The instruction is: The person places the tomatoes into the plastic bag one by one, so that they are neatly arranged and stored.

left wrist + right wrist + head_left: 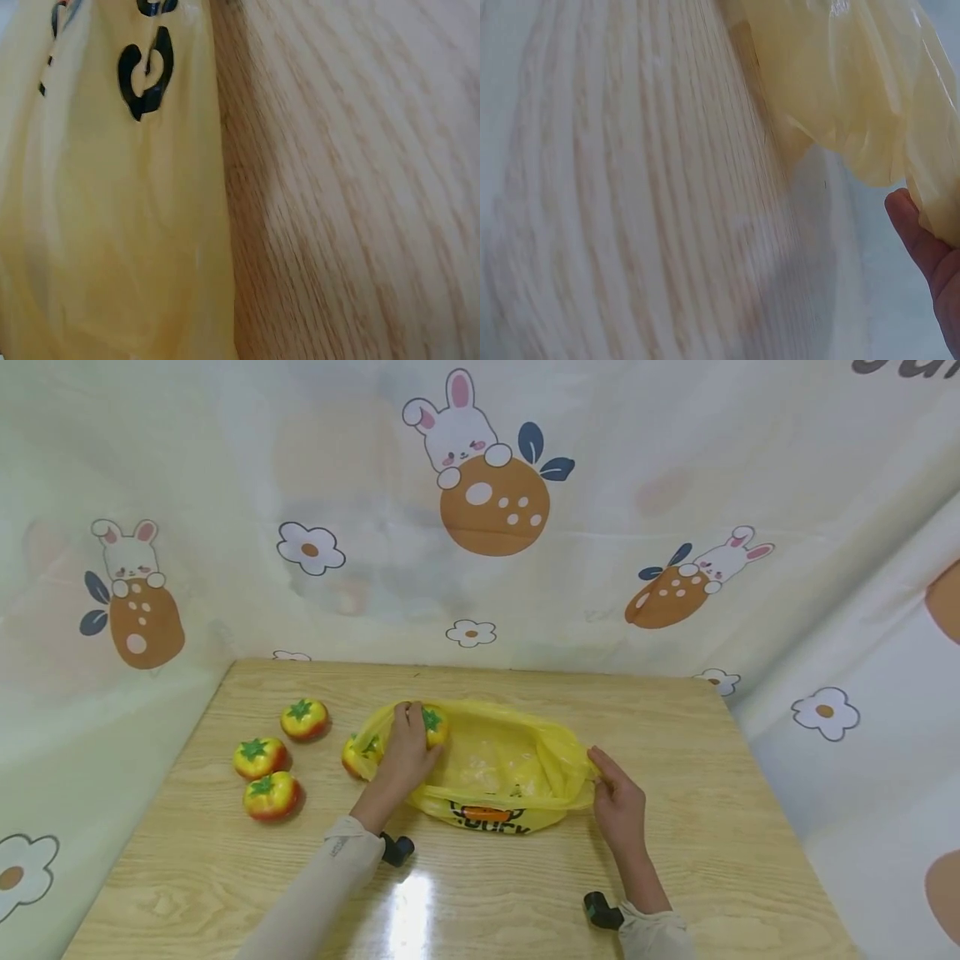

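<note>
A yellow plastic bag (487,760) with black lettering lies on the table, its mouth spread wide. My left hand (405,756) is inside the left end of the mouth and grips a yellow-and-red toy tomato (435,727) with a green top. My right hand (621,802) pinches the bag's right rim; its fingertips (907,214) show against the plastic in the right wrist view. Another toy tomato (351,758) sits by the bag's left end, partly covered by plastic. In the left wrist view the bag's side (135,202) hides the left hand.
To the left on the wooden table (697,852) are three more toy tomatoes: one at the back (304,720), one in the middle (259,758) and one in front (272,797). A patterned curtain (360,602) hangs behind the table and along its sides.
</note>
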Tool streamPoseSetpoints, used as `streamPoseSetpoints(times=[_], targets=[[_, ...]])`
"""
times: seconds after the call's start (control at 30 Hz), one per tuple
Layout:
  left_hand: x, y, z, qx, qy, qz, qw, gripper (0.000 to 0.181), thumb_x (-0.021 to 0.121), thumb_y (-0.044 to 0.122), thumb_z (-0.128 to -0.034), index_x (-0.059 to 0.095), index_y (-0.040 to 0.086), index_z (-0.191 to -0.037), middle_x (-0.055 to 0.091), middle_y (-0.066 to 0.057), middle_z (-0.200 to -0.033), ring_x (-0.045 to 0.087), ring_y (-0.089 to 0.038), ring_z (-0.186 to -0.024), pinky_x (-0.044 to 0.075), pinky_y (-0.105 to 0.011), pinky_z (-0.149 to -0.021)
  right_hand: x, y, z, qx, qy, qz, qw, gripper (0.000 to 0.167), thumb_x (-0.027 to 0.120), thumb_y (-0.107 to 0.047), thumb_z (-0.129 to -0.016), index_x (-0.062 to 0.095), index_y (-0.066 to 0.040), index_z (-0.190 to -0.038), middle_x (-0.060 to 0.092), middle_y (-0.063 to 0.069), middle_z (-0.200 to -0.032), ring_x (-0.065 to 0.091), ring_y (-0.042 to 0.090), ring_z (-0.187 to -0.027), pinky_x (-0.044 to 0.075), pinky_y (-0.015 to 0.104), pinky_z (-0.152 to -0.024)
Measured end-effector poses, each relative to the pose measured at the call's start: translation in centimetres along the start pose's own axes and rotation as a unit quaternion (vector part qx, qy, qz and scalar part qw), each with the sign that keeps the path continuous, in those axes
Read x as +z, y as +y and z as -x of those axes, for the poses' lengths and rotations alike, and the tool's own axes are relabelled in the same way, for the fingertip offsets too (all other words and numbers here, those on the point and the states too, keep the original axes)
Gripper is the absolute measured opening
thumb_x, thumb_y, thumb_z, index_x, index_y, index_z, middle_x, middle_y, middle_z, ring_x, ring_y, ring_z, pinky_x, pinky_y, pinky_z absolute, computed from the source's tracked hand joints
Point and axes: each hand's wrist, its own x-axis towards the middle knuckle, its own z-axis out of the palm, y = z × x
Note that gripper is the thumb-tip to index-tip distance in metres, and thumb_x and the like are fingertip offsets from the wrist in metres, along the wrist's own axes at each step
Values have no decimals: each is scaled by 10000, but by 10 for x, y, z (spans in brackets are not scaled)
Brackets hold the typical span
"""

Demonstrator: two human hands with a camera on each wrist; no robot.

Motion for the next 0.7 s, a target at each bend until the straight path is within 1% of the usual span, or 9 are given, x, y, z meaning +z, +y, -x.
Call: streamPoseSetpoints(times=[0.1, 0.13, 0.23, 0.33, 0.43, 0.57, 0.63, 0.7], targets=[[1, -1, -2, 86, 280, -396, 9988, 720, 770, 125, -848, 349, -129, -1373, 376, -318, -1325, 512, -443, -1141, 484, -493, -944, -1, -1, 1, -71, 25, -25, 10000, 454, 434, 161, -913, 582, 33, -1323, 546, 185, -1404, 492, 345, -1321, 343, -15, -898], [2, -2, -3, 140, 382, -632, 9972, 710, 783, 145, -838, 374, -127, -1351, 406, -310, -1302, 510, -437, -1131, 473, -489, -950, -1, -1, 1, -77, 28, -42, 10000, 453, 436, 162, -912, 583, 35, -1321, 547, 187, -1402, 494, 346, -1318, 347, -15, -894], [3, -2, -5, 241, 638, -1335, 9887, 701, 820, 218, -806, 443, -112, -1296, 490, -286, -1240, 506, -425, -1101, 434, -485, -948, -1, -2, 2, -80, 18, -27, 10000, 452, 442, 165, -909, 585, 36, -1318, 550, 187, -1398, 499, 347, -1312, 349, -15, -890], [5, -3, -7, 223, 701, -1768, 9815, 704, 835, 276, -788, 480, -90, -1274, 541, -262, -1212, 516, -400, -1055, 416, -463, -899, -1, -2, 3, -68, -3, -5, 10000, 459, 453, 177, -901, 589, 34, -1316, 550, 195, -1396, 497, 370, -1308, 339, -15, -896], [8, -4, -8, 49, 519, -1828, 9818, 698, 823, 301, -800, 483, -67, -1286, 552, -251, -1227, 517, -392, -1057, 414, -453, -896, 0, -2, 3, -58, -26, 21, 10000, 469, 453, 189, -897, 590, 30, -1316, 550, 200, -1394, 497, 387, -1304, 327, -20, -899], [13, -8, -9, -228, 270, -1688, 9850, 699, 817, 314, -804, 479, -58, -1290, 565, -261, -1208, 537, -412, -1074, 439, -477, -930, 1, -3, 4, -68, -58, 12, 10000, 470, 458, 193, -897, 587, 31, -1318, 554, 204, -1388, 505, 383, -1298, 323, -24, -899], [15, -9, -8, -244, 225, -1616, 9863, 731, 823, 325, -793, 477, -73, -1299, 572, -273, -1202, 550, -425, -1084, 452, -496, -942, 0, -3, 4, -85, -63, 45, 9999, 466, 462, 191, -898, 586, 33, -1319, 557, 205, -1383, 510, 383, -1293, 321, -27, -896], [16, -10, -8, -176, 172, -1620, 9865, 769, 820, 351, -791, 469, -86, -1317, 576, -275, -1211, 557, -424, -1100, 455, -499, -952, -1, -4, 5, -101, -33, 80, 9999, 465, 462, 190, -896, 586, 36, -1317, 562, 205, -1377, 514, 382, -1289, 317, -29, -897]])
